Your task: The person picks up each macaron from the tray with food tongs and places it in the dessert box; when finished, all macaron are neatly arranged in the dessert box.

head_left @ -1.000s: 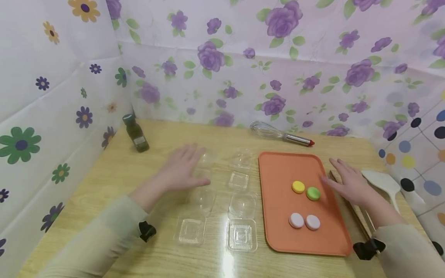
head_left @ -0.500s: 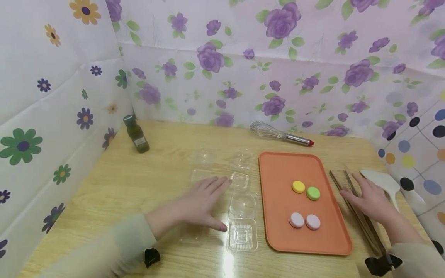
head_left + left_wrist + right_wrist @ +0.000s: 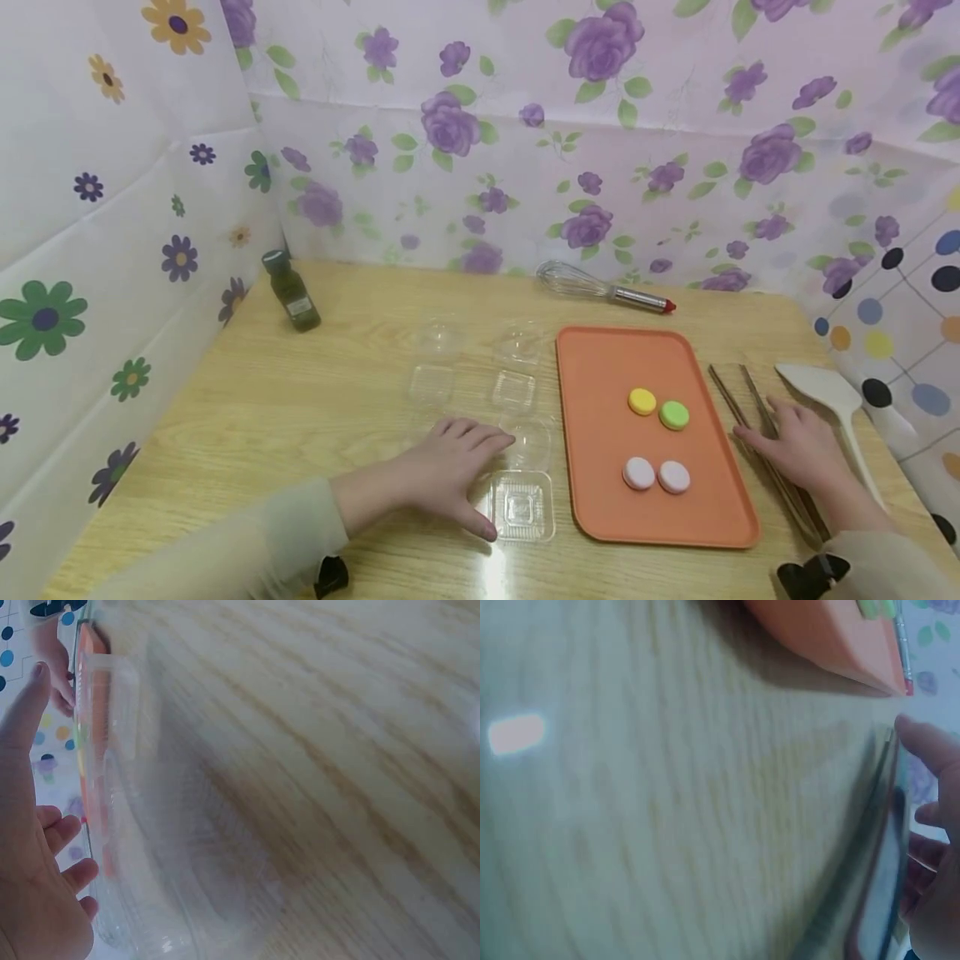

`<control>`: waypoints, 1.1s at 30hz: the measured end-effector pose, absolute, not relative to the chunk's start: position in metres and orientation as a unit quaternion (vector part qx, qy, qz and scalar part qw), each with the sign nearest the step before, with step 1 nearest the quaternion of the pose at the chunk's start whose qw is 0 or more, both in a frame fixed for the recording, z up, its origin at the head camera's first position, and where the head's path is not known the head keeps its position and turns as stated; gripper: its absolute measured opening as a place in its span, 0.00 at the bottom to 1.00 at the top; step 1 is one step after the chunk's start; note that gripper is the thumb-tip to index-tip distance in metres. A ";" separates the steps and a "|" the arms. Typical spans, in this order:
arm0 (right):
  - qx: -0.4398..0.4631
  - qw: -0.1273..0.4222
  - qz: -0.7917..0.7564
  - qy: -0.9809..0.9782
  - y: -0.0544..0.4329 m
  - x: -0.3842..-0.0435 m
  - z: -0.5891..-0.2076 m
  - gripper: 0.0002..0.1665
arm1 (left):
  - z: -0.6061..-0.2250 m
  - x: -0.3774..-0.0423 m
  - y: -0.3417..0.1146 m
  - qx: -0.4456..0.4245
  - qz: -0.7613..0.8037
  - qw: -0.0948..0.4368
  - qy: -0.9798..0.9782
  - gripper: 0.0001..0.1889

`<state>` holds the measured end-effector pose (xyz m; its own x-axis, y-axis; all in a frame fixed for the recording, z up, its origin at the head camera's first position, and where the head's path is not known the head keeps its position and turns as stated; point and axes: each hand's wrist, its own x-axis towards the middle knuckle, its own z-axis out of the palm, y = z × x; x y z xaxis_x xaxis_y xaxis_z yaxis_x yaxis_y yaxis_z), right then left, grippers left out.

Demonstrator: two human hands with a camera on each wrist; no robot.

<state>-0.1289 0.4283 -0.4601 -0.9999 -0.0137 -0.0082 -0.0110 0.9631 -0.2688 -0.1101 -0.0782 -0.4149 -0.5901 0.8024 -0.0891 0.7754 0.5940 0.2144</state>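
My left hand (image 3: 453,475) hovers with spread, relaxed fingers over the near clear plastic boxes, its thumb beside the ridged base of one clear hinged box (image 3: 522,507). The left wrist view shows the clear plastic box (image 3: 202,855) alongside this hand (image 3: 37,885), whose fingers hold nothing. My right hand (image 3: 806,450) straddles the spread metal tongs (image 3: 787,492), thumb at the left arm and loosely bent fingers at the right arm. In the right wrist view the thumb tip is right at the edge of the tongs (image 3: 881,885). The left forearm and hand hide another near box.
Two farther open clear boxes (image 3: 514,388) (image 3: 432,383) stand behind. An orange tray (image 3: 615,367) holds yellow (image 3: 642,402), green (image 3: 674,415) and two pale pink macarons (image 3: 639,472). A white spatula (image 3: 825,392) lies at right, a whisk (image 3: 600,287) and a dark bottle (image 3: 292,292) at the back.
My left hand has come toward me and to the right, from the far boxes to the near ones. My right hand has moved from the tray's edge rightward and down onto the tongs.
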 end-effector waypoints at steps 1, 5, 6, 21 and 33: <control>-0.003 0.004 -0.136 0.991 0.428 -0.129 -0.461 0.53 | -0.416 -0.110 -0.078 0.446 0.072 0.084 0.888 0.58; 0.015 0.007 -0.163 0.987 0.427 -0.130 -0.464 0.51 | -0.418 -0.108 -0.075 0.452 0.062 0.073 0.887 0.56; 0.021 0.009 -0.174 0.984 0.426 -0.130 -0.464 0.51 | -0.418 -0.107 -0.075 0.453 0.061 0.072 0.887 0.56; 0.013 -0.019 -0.236 0.971 0.413 -0.129 -0.441 0.33 | -0.422 -0.102 -0.072 0.461 0.058 0.061 0.883 0.50; -0.113 0.024 -0.165 0.979 0.397 -0.114 -0.416 0.29 | -0.424 -0.102 -0.072 0.469 0.070 0.061 0.879 0.46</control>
<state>-0.1141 0.3971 -0.4155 -0.9732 -0.2300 -0.0085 -0.2144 0.9195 -0.3294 -0.1021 -0.0716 -0.4240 -0.5533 0.8319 -0.0424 0.8147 0.5511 0.1803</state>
